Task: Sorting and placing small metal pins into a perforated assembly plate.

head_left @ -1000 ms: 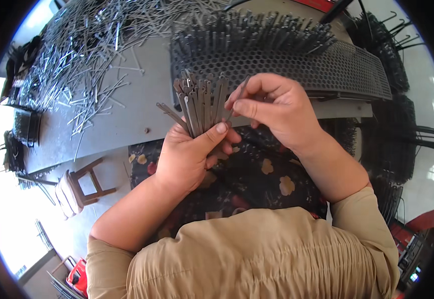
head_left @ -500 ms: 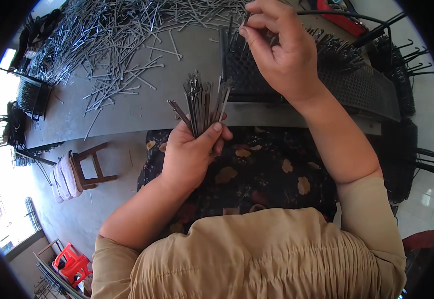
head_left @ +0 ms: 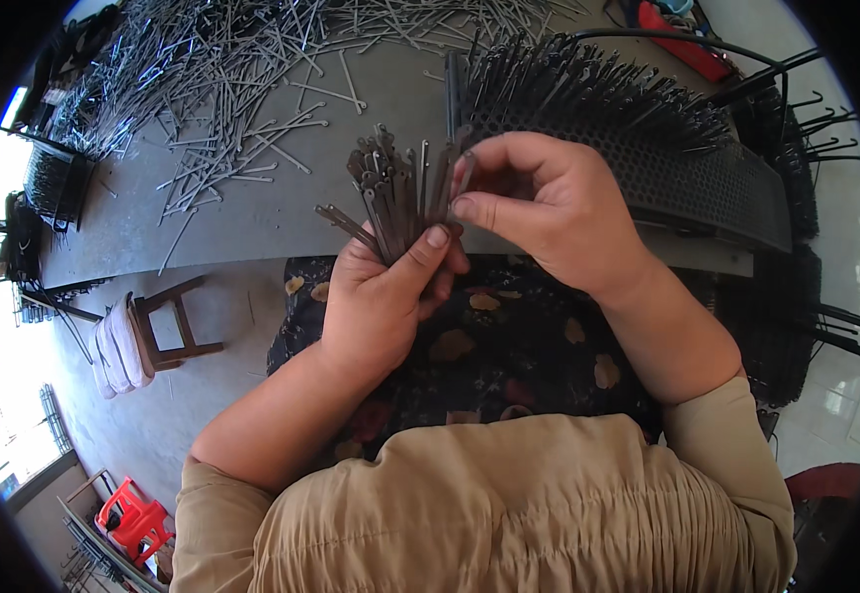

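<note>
Hands on a fan of metal strips

Loose strips (head_left: 222, 89) litter the grey worktop (head_left: 252, 217). Left hand (head_left: 386, 301) clamps a fanned bundle of strips (head_left: 395, 193) above the lap; right hand (head_left: 549, 212) pinches one strip's top, before the perforated rack (head_left: 687, 178).

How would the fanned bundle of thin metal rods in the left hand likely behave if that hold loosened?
The metal rods look stiff and straight, so probably no drooping. They splay from the left hand, so they would likely slide apart. The right hand pinches one easily, suggesting each is light.
</note>
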The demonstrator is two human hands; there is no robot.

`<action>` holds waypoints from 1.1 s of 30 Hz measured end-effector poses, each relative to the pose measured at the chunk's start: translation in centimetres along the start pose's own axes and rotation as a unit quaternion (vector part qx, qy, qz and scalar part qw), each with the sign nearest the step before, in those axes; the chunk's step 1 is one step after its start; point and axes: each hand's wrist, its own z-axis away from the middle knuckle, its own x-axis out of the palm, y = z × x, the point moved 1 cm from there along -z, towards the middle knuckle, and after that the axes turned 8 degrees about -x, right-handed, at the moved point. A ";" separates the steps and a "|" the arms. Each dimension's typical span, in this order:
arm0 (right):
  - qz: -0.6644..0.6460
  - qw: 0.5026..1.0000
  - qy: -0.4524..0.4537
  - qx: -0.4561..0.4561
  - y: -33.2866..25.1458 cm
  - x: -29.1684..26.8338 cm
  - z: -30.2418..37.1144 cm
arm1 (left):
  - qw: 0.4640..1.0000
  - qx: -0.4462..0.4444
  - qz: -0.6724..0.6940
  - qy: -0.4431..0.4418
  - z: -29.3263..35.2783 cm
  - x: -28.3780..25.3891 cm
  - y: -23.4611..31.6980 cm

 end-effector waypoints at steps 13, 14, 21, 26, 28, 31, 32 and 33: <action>0.319 0.864 0.172 -0.350 -1.5 -2.4 -3.8 | 0.999 0.006 -0.050 -0.013 -0.5 -0.6 -1.1; 0.319 0.864 0.172 -0.350 -1.0 -2.8 -4.2 | 0.999 0.006 -0.049 -0.013 -0.5 -0.6 -1.2; 0.461 0.790 0.130 -0.384 0.1 -2.0 -3.0 | 0.999 0.006 -0.026 0.023 -0.7 -0.9 -1.1; 0.068 0.997 -0.030 0.014 0.0 -0.2 0.5 | 1.000 0.016 -0.009 0.005 -0.2 -0.2 -0.7; 0.017 0.999 -0.019 0.032 -0.5 -0.8 0.4 | 1.000 0.002 -0.005 -0.006 0.2 0.4 -0.4; -0.057 0.995 0.001 0.080 -1.0 -1.6 -0.1 | 1.000 0.005 -0.015 -0.022 0.3 0.3 -0.5; -0.079 0.993 0.000 0.086 -0.9 -1.8 -0.1 | 1.000 0.005 -0.015 -0.023 0.2 0.2 -0.6; -0.102 0.991 -0.001 0.091 -0.9 -1.9 -0.1 | 0.999 0.007 -0.022 -0.037 0.1 0.0 -0.8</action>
